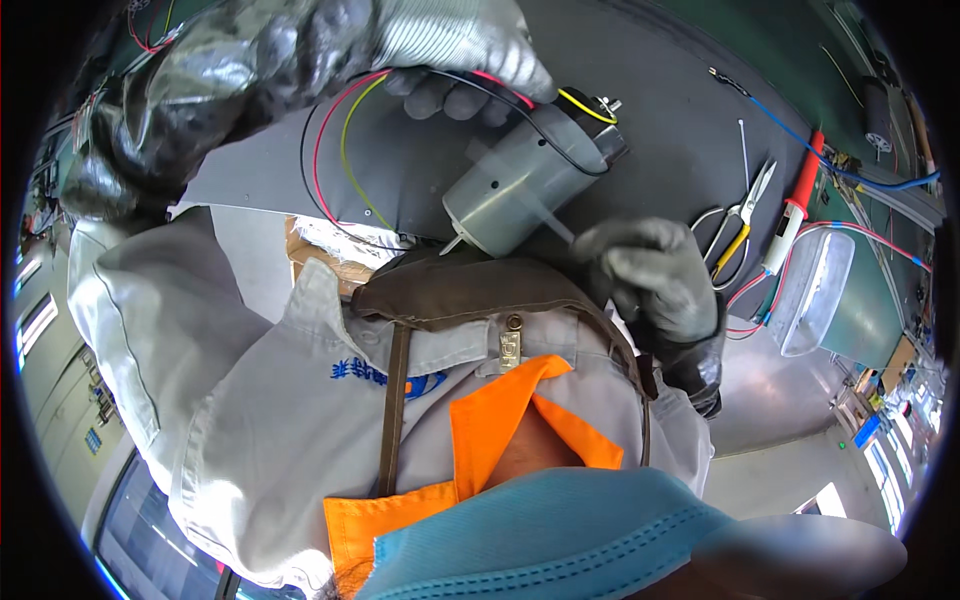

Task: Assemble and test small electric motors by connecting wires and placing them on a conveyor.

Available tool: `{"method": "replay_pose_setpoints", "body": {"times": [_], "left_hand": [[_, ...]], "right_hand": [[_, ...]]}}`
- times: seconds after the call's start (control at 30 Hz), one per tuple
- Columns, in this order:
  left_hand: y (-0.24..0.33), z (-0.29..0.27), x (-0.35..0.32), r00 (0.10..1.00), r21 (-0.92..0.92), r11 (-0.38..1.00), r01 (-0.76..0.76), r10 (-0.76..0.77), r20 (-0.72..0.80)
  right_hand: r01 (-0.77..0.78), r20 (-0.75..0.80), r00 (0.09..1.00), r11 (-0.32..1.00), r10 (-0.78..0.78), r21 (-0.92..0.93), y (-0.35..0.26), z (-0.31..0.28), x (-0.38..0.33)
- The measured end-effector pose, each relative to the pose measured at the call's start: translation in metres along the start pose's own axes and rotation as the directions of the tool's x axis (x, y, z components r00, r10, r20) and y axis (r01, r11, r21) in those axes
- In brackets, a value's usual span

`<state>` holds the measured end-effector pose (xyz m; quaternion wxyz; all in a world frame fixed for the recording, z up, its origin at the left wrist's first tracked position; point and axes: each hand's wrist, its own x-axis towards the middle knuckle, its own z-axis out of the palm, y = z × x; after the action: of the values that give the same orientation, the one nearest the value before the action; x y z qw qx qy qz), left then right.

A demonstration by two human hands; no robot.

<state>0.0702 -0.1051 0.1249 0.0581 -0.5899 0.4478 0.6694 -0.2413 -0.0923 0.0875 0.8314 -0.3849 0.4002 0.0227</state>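
Note:
My left hand [455, 60], in a white knit glove with grey fingertips, grips the far end of a grey cylindrical motor [525, 180] and holds it tilted above the dark work mat [660, 110]. Red, yellow and black wires [340, 150] loop from the motor's end cap toward my chest. My right hand [650, 280], in a grey glove, pinches a thin pale strip [545, 215] that lies blurred across the motor's side. The strip's far end cannot be made out.
To the right on the mat lie yellow-handled snips [738, 222], a red and white pen-shaped tool [795, 205], a clear plastic tray [815, 290], a loose cable tie [744, 150] and a blue wire [850, 170]. My jacket and apron strap fill the lower view.

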Motion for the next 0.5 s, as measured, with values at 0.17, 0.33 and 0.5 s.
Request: {"method": "replay_pose_setpoints", "body": {"times": [0.17, 0.33, 0.5], "left_hand": [[0.004, 0.004, -0.022, 0.989, -0.001, 0.995, -0.103, 0.102, 0.107], [-0.028, 0.039, -0.013, 0.952, -0.204, 0.944, -0.261, 0.216, -0.216], [-0.018, 0.061, 0.005, 0.866, -0.262, 0.948, -0.183, 0.030, -0.500]], "right_hand": [[0.297, -0.144, 0.955, 0.839, -0.260, 0.457, 0.020, 0.034, 0.023], [0.406, -0.084, 0.909, 0.821, -0.408, 0.401, 0.033, 0.047, 0.038], [0.721, -0.159, 0.564, 0.577, -0.810, -0.384, 0.045, 0.034, 0.056]]}}
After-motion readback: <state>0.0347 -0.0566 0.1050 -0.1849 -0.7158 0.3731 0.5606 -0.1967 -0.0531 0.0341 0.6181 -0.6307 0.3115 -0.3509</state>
